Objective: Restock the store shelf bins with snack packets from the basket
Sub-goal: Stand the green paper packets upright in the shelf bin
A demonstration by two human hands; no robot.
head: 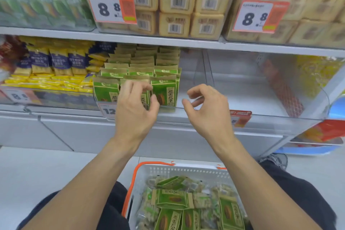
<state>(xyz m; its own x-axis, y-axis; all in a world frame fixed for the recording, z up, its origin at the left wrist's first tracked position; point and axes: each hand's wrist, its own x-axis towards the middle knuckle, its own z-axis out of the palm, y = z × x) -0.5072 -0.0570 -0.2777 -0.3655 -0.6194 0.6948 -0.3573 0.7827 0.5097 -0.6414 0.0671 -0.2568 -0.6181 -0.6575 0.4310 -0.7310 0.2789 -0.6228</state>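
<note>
Now, left hand (135, 107): fingers loosely curled, holding nothing, at the green packets (164, 91) in the bin.
Right hand (206, 110): relaxed, empty.
Basket (147, 172): below, holding packets.

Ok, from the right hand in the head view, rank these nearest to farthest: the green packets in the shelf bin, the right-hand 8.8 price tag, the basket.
From the right hand:
1. Green packets in the shelf bin, just to its left.
2. Right-hand 8.8 price tag, above and to the right, on the upper shelf.
3. Basket, below, between the person's knees.
</note>
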